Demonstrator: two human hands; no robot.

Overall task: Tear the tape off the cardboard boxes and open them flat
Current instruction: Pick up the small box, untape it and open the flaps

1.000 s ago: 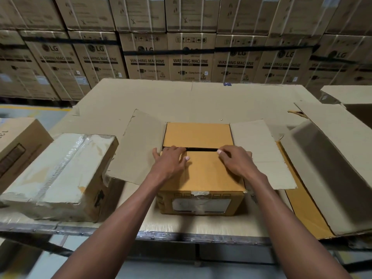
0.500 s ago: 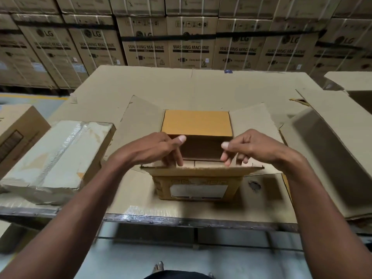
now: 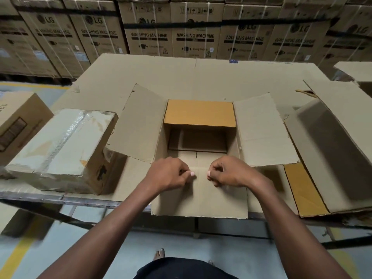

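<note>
Head view: opened box (image 3: 199,137) (flaps spread)

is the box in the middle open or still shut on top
Open. The middle box has its side flaps spread outward, its near flap folded down toward the person, and its dark inside shows.

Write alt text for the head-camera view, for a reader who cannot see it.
Two hands, left and right, press the near flap of an open cardboard box outward; a taped box lies left.
</note>
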